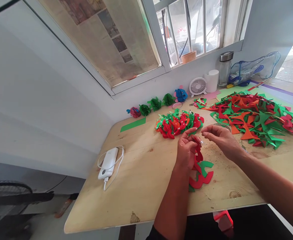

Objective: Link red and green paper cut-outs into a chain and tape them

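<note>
My left hand (186, 150) is closed around a red paper cutout (196, 138), which its fingers partly cover. A small white bit (202, 142) shows at the edge of that cutout. Just to the right, my right hand (220, 138) has thumb and forefinger pressed together; anything between them is too small to make out. Below the hands lie loose red cutouts (208, 177) and a green curved cutout (203, 167), partly behind my left forearm. Beyond my left hand sits a heap of red and green cutouts with white spots (170, 128).
A large pile of paper scraps (249, 120) covers the right side of the wooden table (136, 170). At left lies a white power bank (109, 162) with its cable. Paper ornaments (155, 103), a small fan (198, 86) and a glass bottle (224, 71) line the wall.
</note>
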